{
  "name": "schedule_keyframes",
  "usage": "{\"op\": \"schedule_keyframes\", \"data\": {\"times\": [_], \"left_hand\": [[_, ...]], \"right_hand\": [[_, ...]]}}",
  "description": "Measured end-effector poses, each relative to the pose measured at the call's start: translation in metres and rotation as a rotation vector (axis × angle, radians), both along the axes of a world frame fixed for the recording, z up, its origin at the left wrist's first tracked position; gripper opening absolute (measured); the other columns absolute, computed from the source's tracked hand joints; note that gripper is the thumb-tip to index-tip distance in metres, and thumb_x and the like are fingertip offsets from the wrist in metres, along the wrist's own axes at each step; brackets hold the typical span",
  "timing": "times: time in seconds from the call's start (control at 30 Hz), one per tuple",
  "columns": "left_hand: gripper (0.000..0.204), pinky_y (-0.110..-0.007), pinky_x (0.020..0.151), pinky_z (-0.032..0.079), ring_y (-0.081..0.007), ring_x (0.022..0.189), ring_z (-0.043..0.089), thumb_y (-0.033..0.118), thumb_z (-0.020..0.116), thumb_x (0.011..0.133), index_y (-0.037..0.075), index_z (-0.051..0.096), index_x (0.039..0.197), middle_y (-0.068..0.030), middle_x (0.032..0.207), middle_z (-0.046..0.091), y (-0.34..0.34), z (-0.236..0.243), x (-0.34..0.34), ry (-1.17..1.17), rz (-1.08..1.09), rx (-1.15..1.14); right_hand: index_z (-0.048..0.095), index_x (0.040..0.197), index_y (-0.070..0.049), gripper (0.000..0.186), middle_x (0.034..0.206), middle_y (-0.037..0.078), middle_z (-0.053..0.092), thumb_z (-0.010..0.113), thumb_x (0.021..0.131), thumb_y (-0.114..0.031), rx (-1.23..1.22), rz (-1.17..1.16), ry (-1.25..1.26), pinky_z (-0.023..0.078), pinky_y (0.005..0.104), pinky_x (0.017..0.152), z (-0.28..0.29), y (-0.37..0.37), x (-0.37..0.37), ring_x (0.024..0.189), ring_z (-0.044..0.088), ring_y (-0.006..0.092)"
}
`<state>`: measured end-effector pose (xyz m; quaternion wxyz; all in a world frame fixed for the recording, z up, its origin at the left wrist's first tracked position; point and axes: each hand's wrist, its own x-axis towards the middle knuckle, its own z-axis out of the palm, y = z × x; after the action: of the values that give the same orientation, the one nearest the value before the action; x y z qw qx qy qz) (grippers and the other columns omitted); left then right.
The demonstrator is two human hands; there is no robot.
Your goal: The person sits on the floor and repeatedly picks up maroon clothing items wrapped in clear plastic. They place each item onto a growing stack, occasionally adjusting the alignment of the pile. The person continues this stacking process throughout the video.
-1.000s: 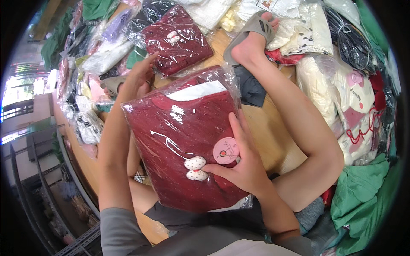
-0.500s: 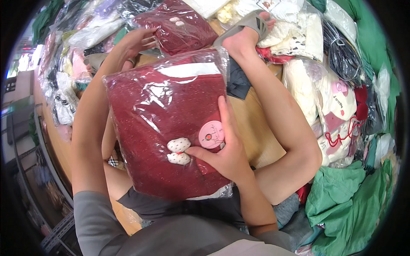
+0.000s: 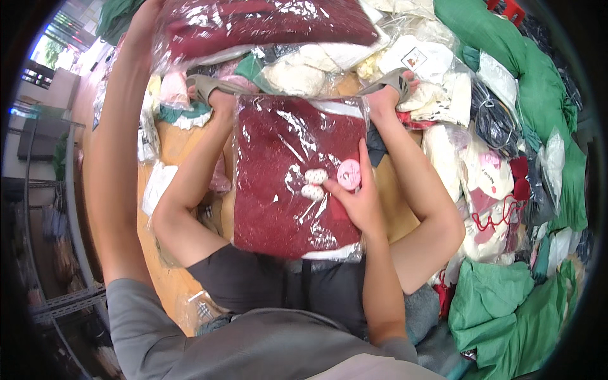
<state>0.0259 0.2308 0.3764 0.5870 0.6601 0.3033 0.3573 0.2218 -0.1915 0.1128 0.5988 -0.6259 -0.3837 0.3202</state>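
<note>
My right hand (image 3: 360, 201) presses on a dark red knit garment in a clear plastic bag (image 3: 285, 183) that lies over my bent legs. Its fingers hold a pink round disc (image 3: 349, 174) beside two small white ovals (image 3: 315, 184). My left arm reaches to the top left, where my left hand (image 3: 147, 14) grips the edge of a second bagged dark red garment (image 3: 272, 25) raised at the top of the view. Most of that hand is cut off by the frame's rim.
My feet in grey sandals (image 3: 206, 88) (image 3: 389, 81) rest on a wooden surface (image 3: 171, 142). Bagged white, cream and pink garments (image 3: 481, 177) are piled at the right, with green cloth (image 3: 500, 304) lower right and more bags (image 3: 297, 73) behind my feet.
My left hand has lifted the second red bag off the pile, toward the top of the view. My right hand stays on the near bag, holding the pink disc.
</note>
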Motion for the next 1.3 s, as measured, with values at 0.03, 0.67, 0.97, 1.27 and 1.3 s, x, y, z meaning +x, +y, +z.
{"op": "schedule_keyframes", "data": {"times": [0.03,0.67,0.97,1.27,1.3], "left_hand": [[0.037,-0.036,0.092,0.057,-0.0200,0.105,0.070,0.027,0.056,0.105,0.000,0.064,0.127,-0.0108,0.121,0.070,-0.025,-0.011,-0.012,-0.013,-0.033,-0.122],[0.054,-0.033,0.107,0.046,-0.0188,0.127,0.056,0.013,0.063,0.104,-0.001,0.042,0.151,-0.0165,0.143,0.056,-0.314,-0.192,-0.039,0.033,0.366,-0.188],[0.069,-0.062,0.121,0.023,-0.0442,0.152,0.030,0.040,0.075,0.093,0.015,0.051,0.152,-0.0197,0.164,0.035,-0.299,-0.149,-0.020,0.633,0.187,0.681],[0.069,-0.047,0.125,0.020,-0.0406,0.156,0.022,0.024,0.067,0.098,0.009,0.040,0.159,-0.0208,0.169,0.023,-0.272,-0.205,0.003,0.531,0.173,0.441],[0.070,-0.049,0.124,0.023,-0.0434,0.155,0.024,0.026,0.070,0.096,0.010,0.041,0.158,-0.0212,0.169,0.024,-0.268,-0.210,0.005,0.500,0.175,0.426]], "right_hand": [[0.027,0.160,0.004,0.108,0.162,0.024,0.036,0.091,0.079,-0.027,-0.001,-0.020,0.009,0.035,0.0394,0.119,-0.004,-0.001,0.003,0.146,0.041,0.0304],[0.028,0.163,-0.003,0.060,0.166,0.014,0.033,0.028,0.115,-0.039,-0.040,-0.019,0.186,0.024,0.0332,0.124,-0.003,-0.012,0.021,0.152,0.033,0.0234],[0.039,0.158,-0.004,0.059,0.168,0.025,0.026,0.054,0.107,-0.029,0.042,-0.136,-0.393,0.022,0.0457,0.125,0.062,-0.001,0.001,0.156,0.026,0.0357],[0.037,0.160,-0.012,0.075,0.167,0.031,0.020,0.071,0.097,-0.032,-0.205,-0.087,-0.398,0.031,0.0469,0.121,0.044,0.028,-0.003,0.152,0.030,0.0451],[0.037,0.160,-0.011,0.075,0.166,0.031,0.020,0.072,0.097,-0.033,-0.201,-0.091,-0.390,0.031,0.0469,0.120,0.040,0.031,-0.002,0.152,0.030,0.0453]]}}
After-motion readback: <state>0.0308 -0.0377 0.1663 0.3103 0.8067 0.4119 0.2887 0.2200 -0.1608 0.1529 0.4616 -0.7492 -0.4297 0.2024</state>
